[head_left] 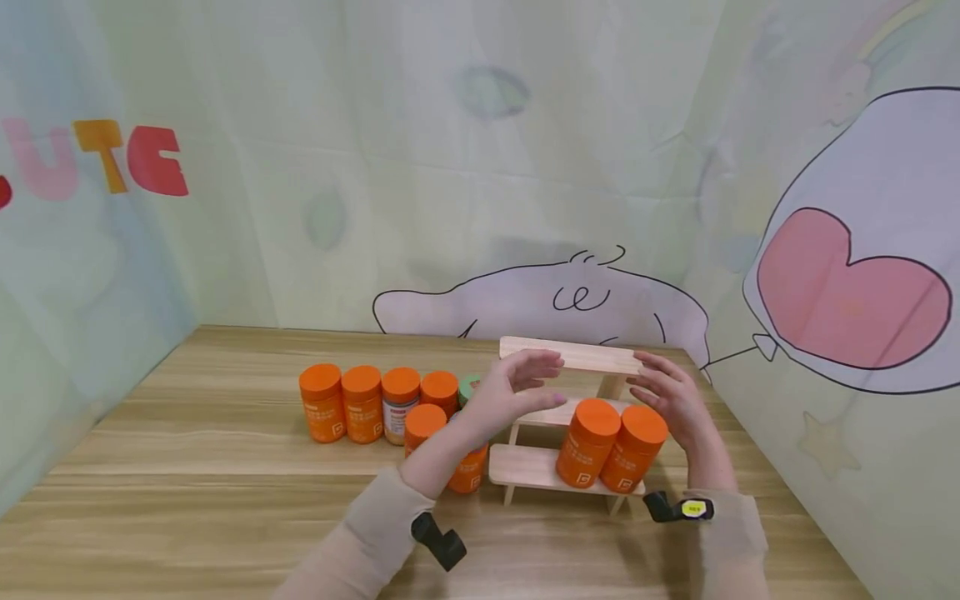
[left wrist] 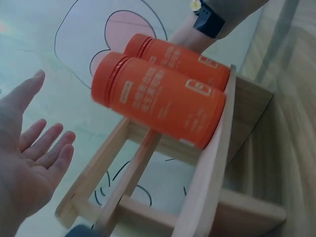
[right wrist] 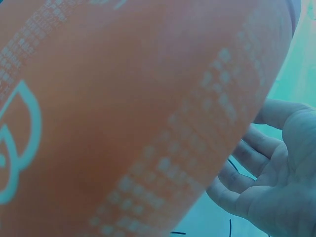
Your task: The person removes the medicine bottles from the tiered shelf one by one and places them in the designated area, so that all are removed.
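Note:
A small wooden tiered rack bears two orange jars side by side at the right of its lowest step. The left one of these jars stands close against the right jar. My left hand is held over the rack's left side, fingers loosely bent, nothing in it. In the left wrist view, a gap shows between the left hand and the jars. My right hand is at the rack's right end, behind the right jar, its fingers near the top step. It holds nothing.
Left of the rack, several more orange-lidded jars stand in a row on the wooden table; one jar has a pale label. A green lid shows partly behind my left forearm. A printed curtain encloses the table.

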Demonstrator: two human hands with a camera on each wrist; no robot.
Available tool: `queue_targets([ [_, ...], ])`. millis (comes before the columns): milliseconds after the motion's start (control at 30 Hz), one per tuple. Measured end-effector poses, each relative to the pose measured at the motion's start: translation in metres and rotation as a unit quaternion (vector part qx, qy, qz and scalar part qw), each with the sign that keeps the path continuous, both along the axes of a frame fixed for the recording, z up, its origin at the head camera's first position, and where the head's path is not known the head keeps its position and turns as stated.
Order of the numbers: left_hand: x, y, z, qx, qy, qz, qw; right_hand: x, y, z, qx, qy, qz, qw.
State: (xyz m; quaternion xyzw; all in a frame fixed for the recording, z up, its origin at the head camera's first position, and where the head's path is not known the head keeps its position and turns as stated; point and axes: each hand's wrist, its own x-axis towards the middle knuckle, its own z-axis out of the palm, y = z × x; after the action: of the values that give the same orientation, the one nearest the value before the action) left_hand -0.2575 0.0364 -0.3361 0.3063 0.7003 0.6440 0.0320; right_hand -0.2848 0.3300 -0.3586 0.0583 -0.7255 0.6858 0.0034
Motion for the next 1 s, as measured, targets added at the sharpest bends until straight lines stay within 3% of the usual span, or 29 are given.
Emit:
queue_targets([
  [367,0.009,0.034,-0.014,-0.063,-0.034,-0.054,0.996,-0.002,0.0,-0.001,-0.004,0.004,-0.001,1.0],
  [533,0.012,0.041,-0.019,-0.082,-0.017,-0.047,0.9954,-0.001,0.0,-0.001,-0.003,0.008,0.002,1.0],
  [1000,0.015,0.047,-0.029,-0.07,-0.019,-0.01,0.9973,-0.002,0.0,-0.001,0.003,-0.003,-0.003,1.0],
])
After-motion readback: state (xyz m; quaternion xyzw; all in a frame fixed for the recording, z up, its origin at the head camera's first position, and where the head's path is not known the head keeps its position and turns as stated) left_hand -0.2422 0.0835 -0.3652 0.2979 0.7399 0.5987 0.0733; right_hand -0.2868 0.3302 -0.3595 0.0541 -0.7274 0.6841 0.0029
